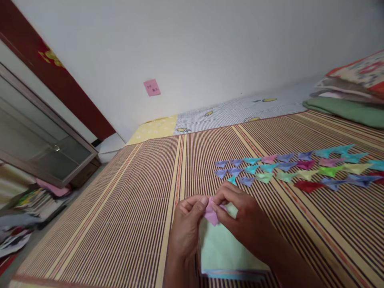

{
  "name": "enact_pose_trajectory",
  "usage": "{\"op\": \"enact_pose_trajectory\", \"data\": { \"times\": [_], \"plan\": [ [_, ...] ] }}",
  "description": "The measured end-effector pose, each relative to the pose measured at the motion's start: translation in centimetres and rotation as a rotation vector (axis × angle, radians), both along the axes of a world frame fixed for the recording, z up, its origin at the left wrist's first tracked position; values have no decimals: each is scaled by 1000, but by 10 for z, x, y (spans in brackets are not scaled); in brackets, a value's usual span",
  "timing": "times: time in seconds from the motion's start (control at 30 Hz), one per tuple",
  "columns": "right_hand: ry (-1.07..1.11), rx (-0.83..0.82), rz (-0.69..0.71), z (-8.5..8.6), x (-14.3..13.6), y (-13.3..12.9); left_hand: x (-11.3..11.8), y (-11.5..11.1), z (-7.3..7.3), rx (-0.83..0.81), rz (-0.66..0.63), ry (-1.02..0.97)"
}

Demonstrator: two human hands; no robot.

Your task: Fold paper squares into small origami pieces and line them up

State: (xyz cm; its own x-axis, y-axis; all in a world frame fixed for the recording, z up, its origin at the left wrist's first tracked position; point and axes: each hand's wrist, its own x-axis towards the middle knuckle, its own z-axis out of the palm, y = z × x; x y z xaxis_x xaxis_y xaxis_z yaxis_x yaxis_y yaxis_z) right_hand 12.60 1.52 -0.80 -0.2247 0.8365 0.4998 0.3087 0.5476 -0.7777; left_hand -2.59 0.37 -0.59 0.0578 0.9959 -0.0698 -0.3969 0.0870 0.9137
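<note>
Between my two hands is a small folded piece of pink paper (211, 217). My left hand (189, 218) pinches its left side between thumb and fingers. On the other side, my right hand (237, 208) grips the upper right part with thumb and fingertips, hiding some of the folds. Right below lies a stack of square paper sheets (229, 252), pale green on top with blue edges showing underneath. Beyond my right hand, several folded paper figures (264, 177) in blue, teal, pink, green, yellow and red stand in rows.
A striped bamboo mat (135, 208) covers the surface. Folded bedding (345, 112) and a patterned pillow (363, 76) are stacked at the far right. A pink note (152, 87) is stuck on the wall. A glass-fronted cabinet (39, 128) and piled books (34, 204) stand at left.
</note>
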Motion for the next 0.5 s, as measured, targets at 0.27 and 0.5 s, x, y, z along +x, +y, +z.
{"op": "enact_pose_trajectory", "data": {
  "times": [0.27, 0.5],
  "plan": [
    [15, -54, -30, 5, 4, 1, -4, -1, -2, 47, -60, 89],
    [28, -61, 13, 7, 7, 1, 4, -3, 3, 10, -3, 28]
  ]
}}
